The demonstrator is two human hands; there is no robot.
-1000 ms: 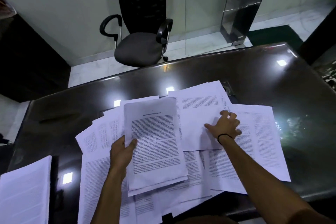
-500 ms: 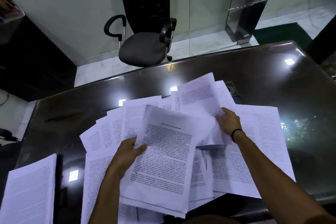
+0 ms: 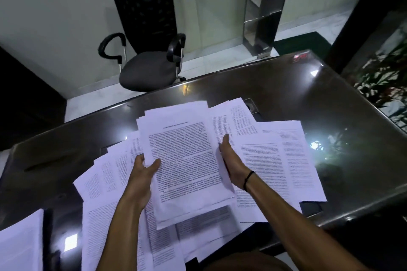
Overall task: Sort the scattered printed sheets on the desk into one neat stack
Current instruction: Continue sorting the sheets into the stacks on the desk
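Note:
A small stack of printed sheets [image 3: 185,160] is lifted above the dark glossy desk [image 3: 286,94]. My left hand [image 3: 144,168] grips its left edge, thumb on top. My right hand [image 3: 230,161] lies along its right edge with straight fingers, the palm turned inward; a black band circles that wrist. Several loose printed sheets [image 3: 284,163] lie scattered and overlapping on the desk beneath and around the stack, fanning left [image 3: 105,174] and toward the near edge [image 3: 103,235].
A separate pile of pages [image 3: 19,244] sits at the near left corner. A black office chair [image 3: 147,50] stands beyond the desk's far edge. Plants [image 3: 383,79] and a glass door are at the right and back.
My right hand lifted a sheet from the right side and brought it to the held stack. The stack straightened and now sits between both hands. The camera tilted upward.

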